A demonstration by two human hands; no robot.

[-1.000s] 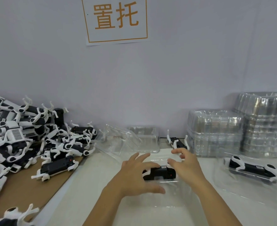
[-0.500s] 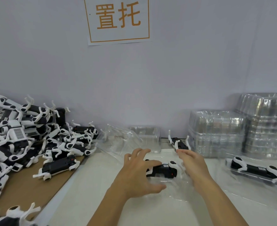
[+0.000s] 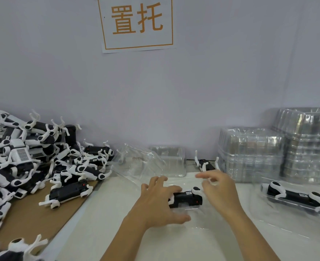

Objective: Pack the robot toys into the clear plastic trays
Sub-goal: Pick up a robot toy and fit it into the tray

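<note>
— So, what's sitting in the trays?

— One clear tray [image 3: 191, 215] lies on the white table [image 3: 102, 232] under both hands, with a robot toy [image 3: 187, 199] in it. Off to the right, a second tray [image 3: 257, 210] holds another toy [image 3: 294, 197]. Behind that stand stacks of empty trays [image 3: 276, 153] against the wall.

— And the toy in the middle, how does it look?

— Black body, white legs and joints, a small white label on top. It lies flat, its long axis running left to right.

— The hands?

— The left hand [image 3: 156, 201] has its fingers spread and rests over the toy's left end, thumb down on the tray's near edge. The right hand [image 3: 219, 191] hovers at the right end with its fingers curled; it's blurred, so I can't tell whether it pinches a white leg.

— The rest of the toys?

— A heap of them [image 3: 33, 161] on brown cardboard [image 3: 29, 219] at the left, and a single toy [image 3: 205, 163] near the wall.
</note>
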